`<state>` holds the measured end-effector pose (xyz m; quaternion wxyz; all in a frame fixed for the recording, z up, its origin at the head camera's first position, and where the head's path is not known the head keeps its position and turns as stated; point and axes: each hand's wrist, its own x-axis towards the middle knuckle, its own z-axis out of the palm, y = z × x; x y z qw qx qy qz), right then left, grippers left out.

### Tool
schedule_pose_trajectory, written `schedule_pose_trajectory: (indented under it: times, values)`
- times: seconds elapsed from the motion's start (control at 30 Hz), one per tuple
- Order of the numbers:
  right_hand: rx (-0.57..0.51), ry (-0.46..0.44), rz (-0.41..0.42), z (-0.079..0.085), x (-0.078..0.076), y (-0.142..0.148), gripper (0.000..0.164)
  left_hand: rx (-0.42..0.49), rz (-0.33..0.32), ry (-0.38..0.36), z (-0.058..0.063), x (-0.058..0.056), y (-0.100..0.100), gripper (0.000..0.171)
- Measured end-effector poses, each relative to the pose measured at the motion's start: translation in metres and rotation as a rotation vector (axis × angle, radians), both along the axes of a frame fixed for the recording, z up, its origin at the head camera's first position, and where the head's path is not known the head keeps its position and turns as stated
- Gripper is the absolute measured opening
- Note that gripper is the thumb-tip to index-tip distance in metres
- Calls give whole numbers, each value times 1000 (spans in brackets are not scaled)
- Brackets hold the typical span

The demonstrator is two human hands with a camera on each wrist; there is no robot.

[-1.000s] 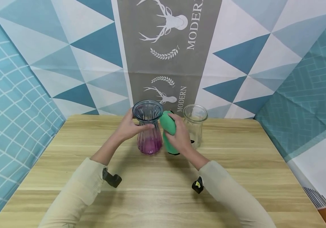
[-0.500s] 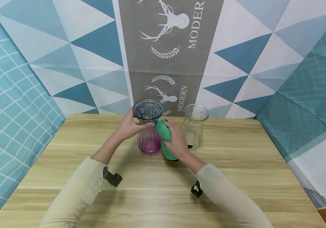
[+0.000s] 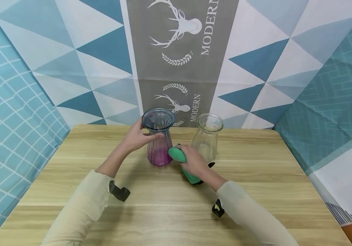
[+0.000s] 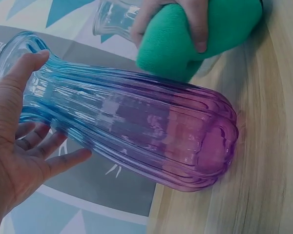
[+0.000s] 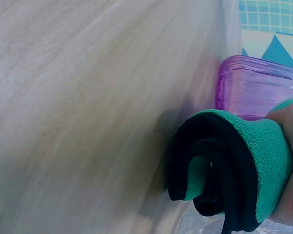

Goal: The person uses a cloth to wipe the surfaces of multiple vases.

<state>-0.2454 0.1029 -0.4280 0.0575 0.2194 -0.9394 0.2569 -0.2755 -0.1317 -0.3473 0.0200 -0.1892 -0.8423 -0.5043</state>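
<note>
A ribbed glass vase (image 3: 159,143), blue at the flared rim and purple at the base, stands upright on the table. My left hand (image 3: 136,137) grips it round the neck, the thumb across the near side and the other fingers behind. In my right hand (image 3: 194,162) is a folded green cloth (image 4: 171,44) with black edging, rolled over on itself in the right wrist view (image 5: 268,156). The cloth lies against or very near the vase's purple lower side; whether they touch I cannot tell.
A clear glass vase (image 3: 210,124) stands just behind my right hand, partly hidden by it. The wooden table (image 3: 163,212) reaches back to a patterned cloth backdrop (image 3: 102,51). Blue checked cloth (image 3: 13,112) hangs at the left.
My right hand has moved the green cloth down along the vase's right side, from near the rim to near the base. My left hand keeps its hold on the neck.
</note>
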Motion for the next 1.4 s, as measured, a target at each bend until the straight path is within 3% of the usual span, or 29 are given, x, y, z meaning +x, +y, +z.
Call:
schedule_pose_trajectory:
  times: [0.13, 0.23, 0.37, 0.47, 0.67, 0.8, 0.97, 1.1, 1.4]
  values:
    - [-87, 19, -74, 7, -3, 2, 63, 12, 20, 1, -7, -3, 1, 82]
    - [-193, 71, -132, 18, -7, 0, 63, 23, 23, 80, -6, -2, 7, 83]
    - [-324, 171, -143, 32, -13, -6, 60, 97, 8, 226, 0, 6, 20, 80]
    - [-360, 206, -130, 37, -14, -10, 59, 132, 37, 253, 4, 16, 25, 76]
    - [-341, 183, -132, 33, -12, -15, 61, 100, 58, 217, 7, 22, 28, 77]
    - [-329, 213, -115, 33, -11, -15, 60, 97, 40, 200, 8, 16, 28, 79]
    - [-265, 231, -83, 29, -12, -14, 59, 85, 50, 177, -6, 2, 24, 83]
    - [-213, 190, -74, 21, -11, -13, 59, 76, 54, 176, -16, -6, 19, 84]
    - [-26, 27, -63, -1, -5, -6, 59, 50, 86, 152, -16, -5, 14, 86]
